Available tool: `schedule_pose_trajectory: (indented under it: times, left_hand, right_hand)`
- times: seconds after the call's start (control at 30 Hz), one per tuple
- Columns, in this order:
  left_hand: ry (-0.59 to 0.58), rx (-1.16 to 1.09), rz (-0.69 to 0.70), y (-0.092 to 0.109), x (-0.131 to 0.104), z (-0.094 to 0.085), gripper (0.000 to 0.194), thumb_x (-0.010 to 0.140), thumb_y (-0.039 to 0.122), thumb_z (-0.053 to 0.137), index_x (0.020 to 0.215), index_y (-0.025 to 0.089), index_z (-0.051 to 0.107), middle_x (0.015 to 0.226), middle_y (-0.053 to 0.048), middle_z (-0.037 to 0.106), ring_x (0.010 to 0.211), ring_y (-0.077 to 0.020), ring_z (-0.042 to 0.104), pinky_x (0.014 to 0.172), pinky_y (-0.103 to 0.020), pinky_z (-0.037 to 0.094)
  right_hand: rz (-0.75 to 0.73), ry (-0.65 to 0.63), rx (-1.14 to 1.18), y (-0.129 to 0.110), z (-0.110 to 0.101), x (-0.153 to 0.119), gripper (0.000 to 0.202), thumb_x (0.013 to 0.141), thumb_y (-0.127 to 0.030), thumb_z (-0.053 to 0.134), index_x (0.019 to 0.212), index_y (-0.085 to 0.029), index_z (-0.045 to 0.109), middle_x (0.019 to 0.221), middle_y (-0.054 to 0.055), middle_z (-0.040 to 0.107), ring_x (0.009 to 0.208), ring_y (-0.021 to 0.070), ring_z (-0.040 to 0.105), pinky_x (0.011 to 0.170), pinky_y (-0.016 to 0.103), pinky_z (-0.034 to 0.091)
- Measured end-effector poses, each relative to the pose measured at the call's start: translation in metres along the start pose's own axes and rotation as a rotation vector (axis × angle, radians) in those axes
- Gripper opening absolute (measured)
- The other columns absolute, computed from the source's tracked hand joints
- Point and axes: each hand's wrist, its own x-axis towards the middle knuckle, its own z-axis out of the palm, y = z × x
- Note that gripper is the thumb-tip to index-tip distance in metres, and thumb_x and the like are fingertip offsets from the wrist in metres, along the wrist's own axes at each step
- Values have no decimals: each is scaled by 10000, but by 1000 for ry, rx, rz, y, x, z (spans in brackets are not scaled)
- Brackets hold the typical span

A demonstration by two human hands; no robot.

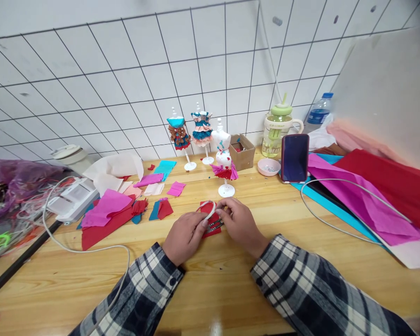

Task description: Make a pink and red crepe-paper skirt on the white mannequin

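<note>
My left hand [185, 237] is closed on a slim metal tool with a white loop [212, 211]; the loop curves up above the fingers and looks like a scissor handle. My right hand [241, 225] is pinched just to the right, its fingertips close to the metal end; what lies between them is hidden. Under both hands lies a small red crepe paper piece [215, 232]. Just beyond stands a small white dress form [224, 161] with a pink and red paper skirt. Behind it are two dressed forms, one in teal and brown [178, 133], one in teal and peach ruffles [202, 128].
Paper pieces [108, 210] lie at left, near a white power strip [75, 198]. At right stand a phone [294, 158], a pink bowl [269, 166], a cup [278, 133] and coloured sheets [364, 196]. A cable [322, 219] crosses them. A cardboard box [243, 156] stands behind.
</note>
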Motion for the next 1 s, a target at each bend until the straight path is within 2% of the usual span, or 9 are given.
schedule_pose_trajectory:
  times: [0.07, 0.17, 0.27, 0.53, 0.63, 0.77, 0.9, 1.0]
  left_hand:
    - [10, -23, 0, 0, 0, -3, 343, 965, 296, 327, 1041, 168, 636, 957, -86, 700, 894, -202, 628, 798, -312, 466]
    - [9, 6, -39, -1, 1, -5, 335, 958, 313, 343, 919, 167, 642, 817, -70, 684, 777, -196, 612, 722, -303, 454]
    - [13, -9, -79, -3, 2, -6, 322, 949, 349, 392, 874, 173, 651, 744, -48, 676, 713, -178, 601, 659, -275, 434]
    - [61, -133, -210, -7, 1, -7, 254, 883, 345, 506, 890, 186, 704, 724, -21, 712, 627, -149, 618, 612, -240, 443]
    - [84, -227, -229, -5, 4, -6, 240, 874, 314, 471, 795, 166, 643, 731, -26, 674, 682, -157, 600, 653, -251, 451]
    - [-8, -334, -253, -2, 6, -5, 275, 907, 318, 386, 741, 174, 552, 683, 4, 584, 659, -136, 539, 630, -235, 420]
    - [-12, -314, -310, 1, 5, -7, 269, 869, 355, 455, 698, 172, 553, 600, 33, 518, 571, -113, 466, 563, -221, 362]
    - [27, -295, -361, 3, 4, -6, 232, 806, 327, 505, 646, 169, 561, 549, 39, 493, 532, -107, 438, 533, -221, 333]
  right_hand:
    - [16, 59, -4, 3, -5, 4, 64, 842, -197, 520, 836, -207, 583, 818, 10, 622, 703, 157, 544, 675, 281, 415]
    - [29, 92, -15, 6, -9, 6, 48, 841, -206, 517, 823, -206, 562, 796, 4, 603, 676, 154, 524, 659, 278, 403]
    - [-1, 67, -32, 4, -9, 5, 51, 846, -211, 513, 827, -207, 560, 798, 3, 593, 662, 150, 512, 647, 276, 394]
    - [-63, 0, -75, -3, -8, 0, 55, 854, -179, 507, 845, -203, 556, 834, 14, 600, 716, 157, 518, 664, 276, 379]
    - [-45, -26, -70, -2, -7, 0, 46, 838, -171, 527, 839, -202, 561, 825, 5, 601, 697, 148, 509, 647, 269, 367]
    - [27, -50, -44, 1, -4, 1, 45, 818, -170, 546, 829, -202, 577, 783, -13, 598, 661, 135, 495, 630, 259, 358]
    - [104, -95, 5, 3, 0, 1, 27, 815, -192, 552, 812, -203, 577, 744, -22, 587, 642, 131, 493, 618, 252, 363]
    - [58, -106, 9, -1, 3, -3, 38, 838, -188, 523, 815, -202, 551, 767, -15, 581, 680, 136, 509, 633, 250, 374]
